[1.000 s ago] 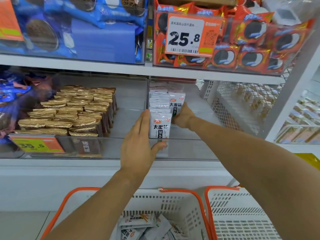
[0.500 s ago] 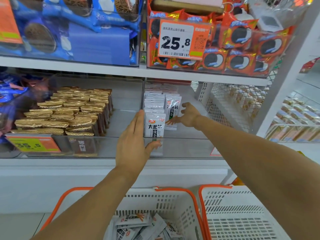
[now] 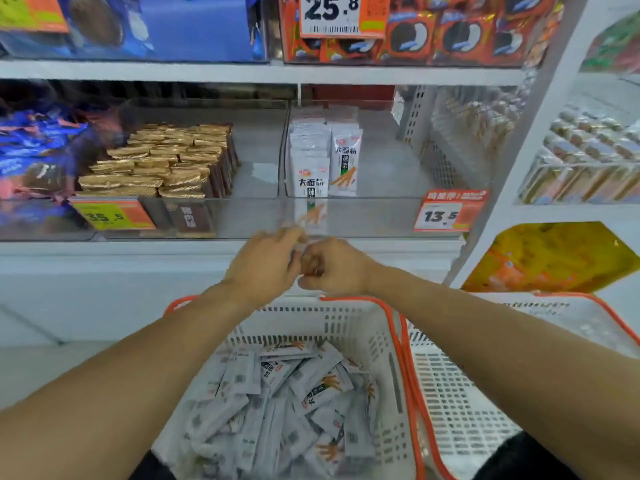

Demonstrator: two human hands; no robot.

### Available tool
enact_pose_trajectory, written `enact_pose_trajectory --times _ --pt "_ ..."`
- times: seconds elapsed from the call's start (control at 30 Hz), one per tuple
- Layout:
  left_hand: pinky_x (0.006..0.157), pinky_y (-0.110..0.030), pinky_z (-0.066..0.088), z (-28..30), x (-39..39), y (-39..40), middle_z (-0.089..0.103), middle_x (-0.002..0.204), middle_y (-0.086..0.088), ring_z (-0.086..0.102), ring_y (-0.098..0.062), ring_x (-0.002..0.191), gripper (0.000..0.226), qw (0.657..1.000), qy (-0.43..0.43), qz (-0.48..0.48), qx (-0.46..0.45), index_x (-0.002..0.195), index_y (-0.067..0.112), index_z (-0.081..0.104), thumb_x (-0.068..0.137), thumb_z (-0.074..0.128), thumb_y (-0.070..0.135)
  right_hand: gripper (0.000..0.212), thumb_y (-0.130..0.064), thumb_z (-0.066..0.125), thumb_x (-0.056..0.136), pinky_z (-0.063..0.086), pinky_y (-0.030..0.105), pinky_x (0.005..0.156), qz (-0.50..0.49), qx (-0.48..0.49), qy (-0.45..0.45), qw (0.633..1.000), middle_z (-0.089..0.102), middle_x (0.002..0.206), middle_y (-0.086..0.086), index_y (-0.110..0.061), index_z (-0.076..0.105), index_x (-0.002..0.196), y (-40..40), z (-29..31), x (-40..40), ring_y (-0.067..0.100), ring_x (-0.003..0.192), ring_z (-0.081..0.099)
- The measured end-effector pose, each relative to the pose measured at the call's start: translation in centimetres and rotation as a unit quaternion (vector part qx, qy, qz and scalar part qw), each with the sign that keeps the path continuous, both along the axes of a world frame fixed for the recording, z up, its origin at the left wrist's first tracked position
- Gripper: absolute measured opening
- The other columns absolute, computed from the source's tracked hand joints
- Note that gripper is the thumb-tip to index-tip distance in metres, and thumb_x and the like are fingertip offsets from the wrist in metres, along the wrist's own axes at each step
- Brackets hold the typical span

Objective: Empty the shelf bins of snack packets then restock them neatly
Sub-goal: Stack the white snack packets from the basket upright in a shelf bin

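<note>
To my left, gold-wrapped wafers [image 3: 162, 161] are sitting stacked in rows behind a yellow 35.5 price tag [image 3: 112, 214]. Blue packets [image 3: 34, 143] are lying further left. Above me, orange biscuit packs [image 3: 450, 32] are sitting behind a 25.8 tag [image 3: 341, 13]. A yellow bag [image 3: 554, 258] is showing at right.

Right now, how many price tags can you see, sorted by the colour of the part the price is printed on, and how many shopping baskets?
White-panel price tags: 2, the 25.8 tag and the 13.5 tag
Yellow-panel price tags: 1, the 35.5 tag
White plastic baskets with orange rims: 2, the left basket holding packets and the right basket
Total: 5
</note>
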State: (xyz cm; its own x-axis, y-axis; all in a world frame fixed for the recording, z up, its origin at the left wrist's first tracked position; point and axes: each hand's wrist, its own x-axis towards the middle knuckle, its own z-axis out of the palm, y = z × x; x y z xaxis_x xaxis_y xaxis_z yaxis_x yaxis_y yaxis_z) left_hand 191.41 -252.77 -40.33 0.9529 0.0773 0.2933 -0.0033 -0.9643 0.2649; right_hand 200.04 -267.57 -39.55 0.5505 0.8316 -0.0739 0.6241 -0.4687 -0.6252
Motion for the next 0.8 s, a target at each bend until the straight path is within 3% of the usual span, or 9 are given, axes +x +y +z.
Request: enact_pose_trajectory --times 0.03,0.13,0.27,0.47,0.57,0.63,0.7,0.73,0.8 --pt "0.076 -0.037 0.048 -1.9 -0.9 -0.3 0.068 0.100 -0.004 0.063 -0.030 0.088 0.023 0.995 0.092 0.015 -0.030 0.116 0.016 0.057 0.094 0.057 0.017 0.010 -0.018 0.076 0.085 0.044 0.025 0.077 0.016 -0.076 0.013 0.997 0.068 0.090 0.002 -0.016 0.069 0.092 0.6 -2.3 -0.7 0.016 0.083 0.061" --pt "0.088 -0.036 0.052 -10.0 -5.4 -0.7 0.067 0.116 -0.003 0.061 -0.022 0.098 0.015 0.951 0.272 0.077 -0.123 0.107 0.026 0.057 0.093 0.059 0.022 0.038 -0.025 0.077 0.087 0.049 0.032 0.091 -0.008 -0.223 0.097 0.970 0.066 0.123 0.008 -0.010 0.068 0.121 0.0 -11.0 -3.6 0.025 0.109 0.062" --pt "0.106 -0.037 0.041 -19.2 -12.2 -1.1 0.043 0.147 -0.007 0.048 -0.025 0.129 0.058 0.875 0.448 0.090 -0.157 0.144 0.017 0.043 0.093 0.066 0.034 0.063 -0.039 0.078 0.086 0.048 0.040 0.102 -0.044 -0.262 0.171 0.949 0.055 0.137 0.010 -0.010 0.054 0.136 -3.1 -20.7 -8.1 0.028 0.121 0.055" --pt "0.108 -0.045 0.036 -25.4 -16.6 0.4 0.033 0.148 -0.013 0.035 -0.036 0.134 0.094 0.882 0.401 0.165 -0.185 0.151 0.021 0.032 0.074 0.079 0.048 0.078 -0.032 0.077 0.086 0.038 0.044 0.111 -0.118 -0.226 0.101 0.962 0.027 0.154 0.010 -0.020 0.034 0.151 -3.9 -26.9 -11.4 0.033 0.144 0.026" --pt "0.111 -0.047 0.033 -27.0 -16.3 1.1 0.034 0.148 -0.015 0.030 -0.036 0.136 0.101 0.871 0.413 0.193 -0.182 0.150 0.012 0.030 0.074 0.078 0.058 0.085 -0.036 0.075 0.087 0.035 0.047 0.113 -0.138 -0.251 0.095 0.953 0.019 0.161 0.007 -0.022 0.025 0.155 -4.2 -28.1 -11.2 0.035 0.148 0.017" --pt "0.110 -0.046 0.035 -27.8 -15.6 0.9 0.035 0.146 -0.015 0.033 -0.034 0.134 0.102 0.866 0.426 0.201 -0.168 0.147 0.008 0.031 0.074 0.076 0.063 0.084 -0.033 0.075 0.088 0.038 0.046 0.110 -0.133 -0.270 0.078 0.950 0.029 0.158 0.009 -0.023 0.025 0.155 -4.4 -28.7 -11.3 0.035 0.144 0.026" --pt "0.109 -0.044 0.038 -28.4 -15.1 0.1 0.033 0.146 -0.019 0.036 -0.036 0.132 0.109 0.861 0.442 0.195 -0.160 0.147 0.003 0.026 0.072 0.077 0.064 0.078 -0.029 0.079 0.085 0.047 0.044 0.097 -0.153 -0.264 0.084 0.949 0.046 0.144 0.011 -0.019 0.033 0.147 -4.2 -29.0 -11.4 0.033 0.130 0.044" --pt "0.108 -0.043 0.039 -28.7 -14.9 -0.4 0.032 0.145 -0.021 0.038 -0.036 0.131 0.111 0.862 0.446 0.191 -0.145 0.147 0.000 0.024 0.072 0.079 0.061 0.076 -0.029 0.081 0.083 0.050 0.044 0.093 -0.156 -0.265 0.092 0.947 0.051 0.137 0.011 -0.017 0.036 0.142 -4.0 -28.9 -11.5 0.031 0.123 0.049" --pt "0.100 -0.040 0.043 -28.7 -14.8 -1.0 0.038 0.139 -0.021 0.045 -0.036 0.123 0.098 0.868 0.437 0.197 -0.127 0.139 0.000 0.029 0.073 0.085 0.045 0.076 -0.033 0.082 0.080 0.047 0.047 0.097 -0.147 -0.279 0.082 0.945 0.049 0.135 0.012 -0.014 0.038 0.140 -3.6 -28.9 -11.8 0.031 0.125 0.046"
